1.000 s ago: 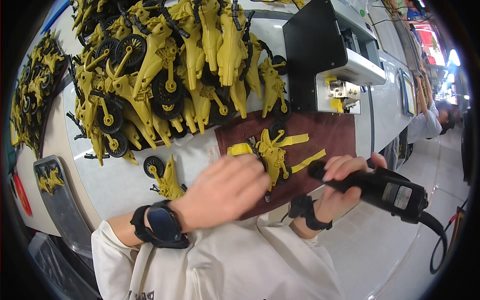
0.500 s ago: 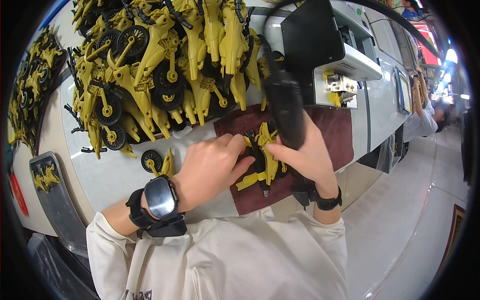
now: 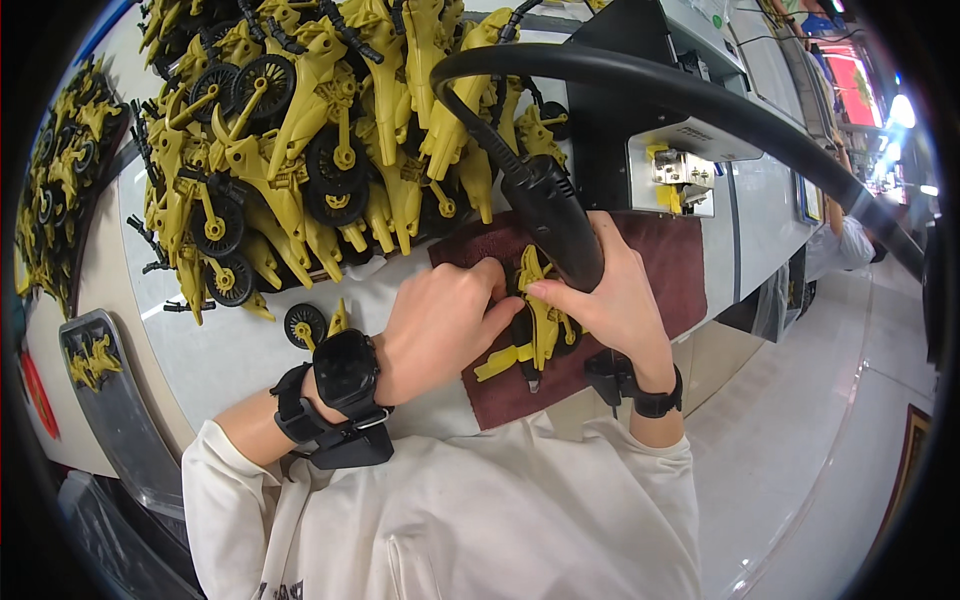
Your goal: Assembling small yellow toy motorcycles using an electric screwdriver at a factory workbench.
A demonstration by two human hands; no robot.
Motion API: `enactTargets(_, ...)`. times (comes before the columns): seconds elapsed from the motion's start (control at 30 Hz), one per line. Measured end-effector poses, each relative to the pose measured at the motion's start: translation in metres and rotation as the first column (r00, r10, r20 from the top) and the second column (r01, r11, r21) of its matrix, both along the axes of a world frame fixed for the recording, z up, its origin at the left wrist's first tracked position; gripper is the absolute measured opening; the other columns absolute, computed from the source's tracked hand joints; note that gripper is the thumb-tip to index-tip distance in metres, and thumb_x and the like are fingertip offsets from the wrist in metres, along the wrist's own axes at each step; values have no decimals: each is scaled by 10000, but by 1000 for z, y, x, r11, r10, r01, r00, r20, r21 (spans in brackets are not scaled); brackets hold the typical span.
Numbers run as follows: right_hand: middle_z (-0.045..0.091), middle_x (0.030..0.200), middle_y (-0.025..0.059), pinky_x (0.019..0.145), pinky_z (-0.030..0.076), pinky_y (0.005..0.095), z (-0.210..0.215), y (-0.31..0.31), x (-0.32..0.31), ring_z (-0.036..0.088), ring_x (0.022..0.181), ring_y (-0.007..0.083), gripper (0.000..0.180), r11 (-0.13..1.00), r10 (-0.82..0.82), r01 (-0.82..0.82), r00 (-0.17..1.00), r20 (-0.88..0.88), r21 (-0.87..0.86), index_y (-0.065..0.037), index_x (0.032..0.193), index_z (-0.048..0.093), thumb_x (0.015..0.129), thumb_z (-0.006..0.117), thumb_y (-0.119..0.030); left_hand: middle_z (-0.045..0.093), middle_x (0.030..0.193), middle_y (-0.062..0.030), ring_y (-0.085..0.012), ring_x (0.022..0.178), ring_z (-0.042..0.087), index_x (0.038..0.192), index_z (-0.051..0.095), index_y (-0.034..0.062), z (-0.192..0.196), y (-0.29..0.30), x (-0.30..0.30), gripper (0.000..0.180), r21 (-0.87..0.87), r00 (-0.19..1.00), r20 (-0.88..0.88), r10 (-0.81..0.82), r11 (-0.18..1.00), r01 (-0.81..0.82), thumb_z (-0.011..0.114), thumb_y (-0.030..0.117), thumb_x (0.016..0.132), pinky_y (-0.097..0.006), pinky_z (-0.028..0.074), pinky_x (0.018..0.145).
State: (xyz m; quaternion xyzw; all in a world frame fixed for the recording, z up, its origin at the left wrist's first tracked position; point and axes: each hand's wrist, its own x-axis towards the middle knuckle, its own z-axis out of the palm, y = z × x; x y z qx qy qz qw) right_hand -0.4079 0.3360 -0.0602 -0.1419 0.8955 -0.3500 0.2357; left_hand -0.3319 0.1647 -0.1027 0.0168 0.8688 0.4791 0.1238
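Note:
A partly built yellow toy motorcycle (image 3: 543,325) lies on a dark red cloth (image 3: 505,400) in front of me. My left hand (image 3: 435,325) is closed with bent fingers at its far left side, gripping it by a dark part mostly hidden under the fingertips. My right hand (image 3: 622,305) is wrapped round a black corded electric screwdriver (image 3: 562,235), tilted over the toy. The right thumb reaches across to the yellow body. The screwdriver's working end is hidden behind that hand. A flat yellow piece (image 3: 503,362) sticks out at the toy's near left.
Yellow toy motorcycles (image 3: 300,150) are heaped at the far left, with a loose wheel (image 3: 304,326) nearer. The thick black cable (image 3: 700,90) arches across to the right. A boxy machine (image 3: 665,160) stands behind the cloth. Left is a grey tray (image 3: 125,420) with yellow parts.
The screwdriver's top has tipped left and nearer, and its cable now loops across the view. My left wrist has turned and shifted slightly right. The toy has barely moved.

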Motion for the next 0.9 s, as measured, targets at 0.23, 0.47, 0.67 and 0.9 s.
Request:
enactTargets(0.23, 650, 908, 182, 755, 498, 378, 1, 2, 0, 654, 863, 331, 577, 1000, -13, 13, 1000, 5, 22, -2, 1113, 474, 674, 785, -211, 569, 556, -148, -320, 503, 555, 752, 607, -10, -7, 6, -4, 239, 101, 998, -7, 69, 993, -68, 679, 214, 794, -379, 410, 481)
enactTargets(0.47, 650, 934, 182, 765, 494, 384, 0, 0, 0, 644, 883, 349, 582, 997, -15, 13, 999, 34, 73, -12, 1108, 478, 665, 795, -215, 571, 555, -146, -319, 508, 563, 746, 611, -9, -8, -5, 2, 239, 20, 999, 27, -18, 1000, 18, 681, 215, 797, -369, 414, 479)
enactTargets(0.67, 645, 942, 192, 765, 494, 379, -3, 4, 0, 644, 885, 343, 579, 999, 14, -14, 1000, -6, 39, 2, 1103, 484, 665, 793, -217, 599, 624, -118, -266, 569, 595, 793, 604, 21, 4, -2, 16, 176, -73, 997, -78, 20, 997, -26, 688, 172, 759, -350, 448, 509)
enactTargets(0.9, 591, 824, 19, 648, 465, 230, 9, 34, 10, 539, 730, 73, 464, 915, -195, 211, 977, 81, -343, 12, 1071, 519, 685, 772, -42, 450, 1311, -159, -289, 1238, 414, 1140, 537, 27, 19, 29, 27, 594, -435, 696, -500, -515, 845, 313, 673, 386, 687, -422, 340, 1007)
